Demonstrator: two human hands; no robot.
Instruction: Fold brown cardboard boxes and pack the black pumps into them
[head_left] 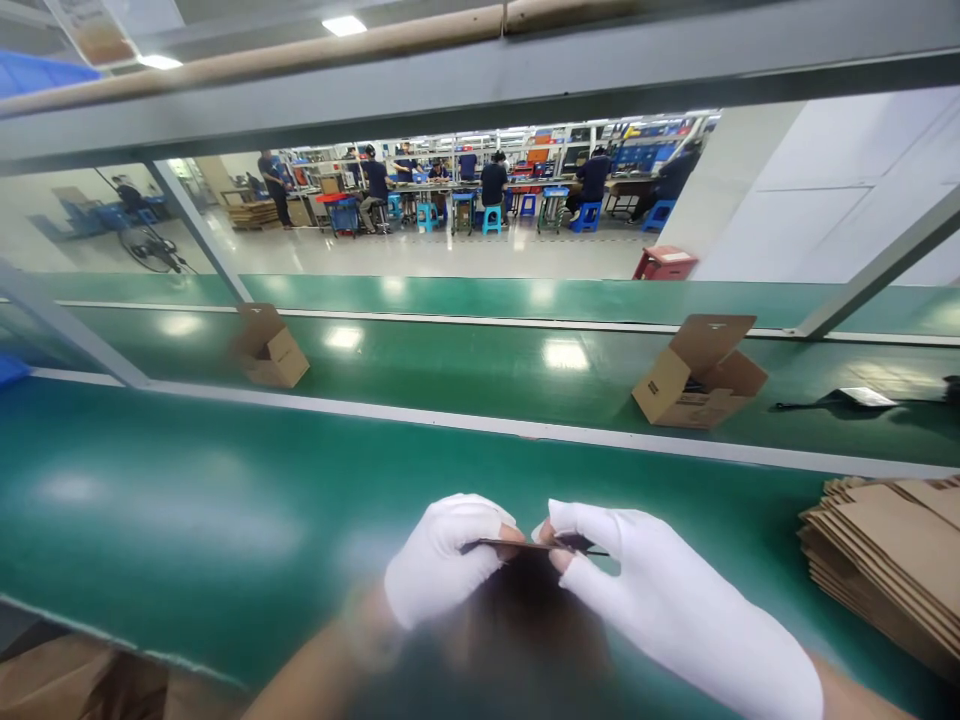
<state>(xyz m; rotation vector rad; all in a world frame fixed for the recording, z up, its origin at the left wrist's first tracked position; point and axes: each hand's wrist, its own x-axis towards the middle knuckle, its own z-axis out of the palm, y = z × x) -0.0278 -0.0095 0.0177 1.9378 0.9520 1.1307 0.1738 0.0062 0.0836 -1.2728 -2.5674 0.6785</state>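
Observation:
My left hand [450, 550] wears a white glove with bare fingertips and pinches the left side of a thin brown cardboard piece [531, 585]. My right hand [637, 565], gloved the same way, grips its right side between thumb and fingers. The cardboard's upper edge faces me almost edge-on, and its lower part is dark and blurred, so its full shape is hard to make out. Both hands are above the green work surface [187, 500], close to my body.
A stack of flat brown cardboard [892, 560] lies at the right. Beyond a white rail, a green conveyor belt [450, 360] carries two open cardboard boxes, one at left [281, 358] and one at right [694, 385], plus a dark cabled item [862, 398]. Metal posts frame the view; people sit far behind.

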